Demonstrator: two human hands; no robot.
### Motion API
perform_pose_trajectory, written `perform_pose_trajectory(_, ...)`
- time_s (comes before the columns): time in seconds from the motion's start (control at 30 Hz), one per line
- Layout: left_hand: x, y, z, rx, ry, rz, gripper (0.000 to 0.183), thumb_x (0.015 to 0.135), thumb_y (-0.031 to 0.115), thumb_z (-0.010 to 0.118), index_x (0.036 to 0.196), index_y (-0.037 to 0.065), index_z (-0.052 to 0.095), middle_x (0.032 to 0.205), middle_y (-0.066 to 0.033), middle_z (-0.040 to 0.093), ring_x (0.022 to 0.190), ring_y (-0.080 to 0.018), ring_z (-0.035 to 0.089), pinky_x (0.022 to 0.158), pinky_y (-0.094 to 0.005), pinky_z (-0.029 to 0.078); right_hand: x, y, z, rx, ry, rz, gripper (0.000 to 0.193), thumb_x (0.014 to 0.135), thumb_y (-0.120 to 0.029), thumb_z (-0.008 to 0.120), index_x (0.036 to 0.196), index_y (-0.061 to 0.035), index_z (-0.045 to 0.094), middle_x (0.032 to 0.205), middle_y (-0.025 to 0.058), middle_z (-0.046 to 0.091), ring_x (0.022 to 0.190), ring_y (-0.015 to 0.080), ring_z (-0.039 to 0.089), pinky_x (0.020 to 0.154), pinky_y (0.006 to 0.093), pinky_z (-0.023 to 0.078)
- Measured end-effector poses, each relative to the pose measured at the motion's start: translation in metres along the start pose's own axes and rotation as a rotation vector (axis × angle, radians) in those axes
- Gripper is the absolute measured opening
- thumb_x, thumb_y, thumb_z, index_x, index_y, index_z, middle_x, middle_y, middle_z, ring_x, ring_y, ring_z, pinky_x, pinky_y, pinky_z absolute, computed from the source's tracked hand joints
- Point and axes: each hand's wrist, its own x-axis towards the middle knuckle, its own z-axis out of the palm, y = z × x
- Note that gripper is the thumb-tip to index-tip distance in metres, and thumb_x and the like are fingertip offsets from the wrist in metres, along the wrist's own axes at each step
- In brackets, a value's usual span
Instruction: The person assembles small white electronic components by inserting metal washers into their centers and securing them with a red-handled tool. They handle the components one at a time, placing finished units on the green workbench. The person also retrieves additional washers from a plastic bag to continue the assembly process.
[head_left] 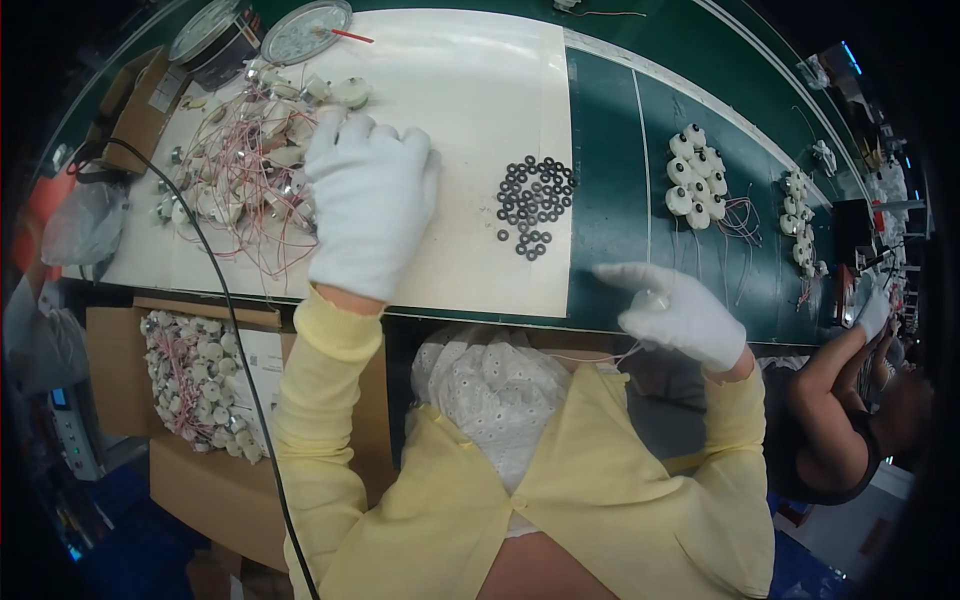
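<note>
My left hand [370, 205], in a white glove, is over the right edge of a heap of small white round motors [255, 160] with tangled red and white wires. Its fingers curl downward; their tips, and whatever they grip, are hidden. Just beyond the fingers sits one pale motor [351, 92]. In a white glove too, my right hand [690, 320] is above the table's front edge, index finger pointing left. A small white motor [653, 301] appears pinched in it, mostly covered, and a thin wire [600, 357] trails below. Several black rings [535, 195] lie loose between the hands.
Rows of white motors with black rings [697, 175] stand on the green right side, with more [797, 225] farther right. A tub [215, 45] and lid [305, 32] are back left. An open carton of motors [200, 380] sits below; a black cable [225, 290] crosses. A co-worker [835, 425] is at right.
</note>
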Motion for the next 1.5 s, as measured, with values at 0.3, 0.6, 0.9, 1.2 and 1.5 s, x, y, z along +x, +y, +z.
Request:
perform_pose_trajectory(0.3, -0.026, 0.025, -0.027, -0.251, 0.039, -0.036, 0.013, 0.081, 0.016, 0.078, 0.09, 0.01, 0.072, 0.077, -0.0076, 0.063, 0.084, -0.0304, 0.063, 0.086, -0.0451, 0.05, 0.034, -0.024, -0.012, -0.091, 0.129, -0.126, 0.049, 0.09, -0.033, 0.079, 0.124, -0.0008, 0.066, 0.083, -0.0028, 0.063, 0.067, 0.0043, 0.054, 0.06, 0.02, 0.046)
perform_pose_trajectory(0.6, 0.008, 0.017, -0.061, -1.178, 0.293, -0.407, 0.016, 0.094, 0.014, 0.072, 0.107, 0.004, 0.074, 0.083, -0.0041, 0.069, 0.077, -0.0215, 0.065, 0.073, -0.0337, 0.052, 0.028, -0.027, -0.008, -0.396, 0.058, -0.039, 0.043, 0.084, -0.01, 0.082, 0.123, -0.0016, 0.066, 0.078, -0.0061, 0.059, 0.072, 0.0049, 0.057, 0.063, 0.0229, 0.048)
perform_pose_trajectory(0.9, 0.026, -0.004, -0.063, -1.037, 0.567, -0.167, 0.028, 0.104, 0.012, 0.059, 0.127, -0.002, 0.067, 0.128, -0.015, 0.07, 0.082, -0.0071, 0.063, 0.076, -0.0162, 0.05, 0.036, -0.005, -0.007, -1.25, 0.292, -0.383, 0.087, 0.08, -0.039, 0.083, 0.152, -0.0078, 0.044, 0.083, 0.0063, 0.073, 0.065, 0.0298, 0.068, 0.06, 0.0383, 0.053)
perform_pose_trajectory(1.2, 0.048, -0.083, -0.1, -0.899, 0.654, -0.314, 0.025, 0.101, 0.008, 0.06, 0.122, -0.002, 0.068, 0.116, -0.0114, 0.071, 0.085, -0.0119, 0.065, 0.08, -0.0227, 0.052, 0.049, 0.004, -0.013, -1.184, 0.311, -0.649, 0.069, 0.09, -0.04, 0.075, 0.142, -0.0016, 0.05, 0.079, 0.004, 0.073, 0.066, 0.028, 0.069, 0.061, 0.039, 0.053)
perform_pose_trajectory(1.5, 0.025, -0.011, -0.122, -0.921, 0.355, -0.204, 0.022, 0.097, 0.003, 0.061, 0.117, -0.003, 0.068, 0.105, -0.0078, 0.071, 0.088, -0.0167, 0.068, 0.084, -0.0291, 0.055, 0.052, -0.003, -0.006, -1.024, 0.396, -0.706, 0.044, 0.087, -0.03, 0.078, 0.12, -0.0035, 0.065, 0.075, 0.006, 0.072, 0.066, 0.0282, 0.069, 0.062, 0.0378, 0.053)
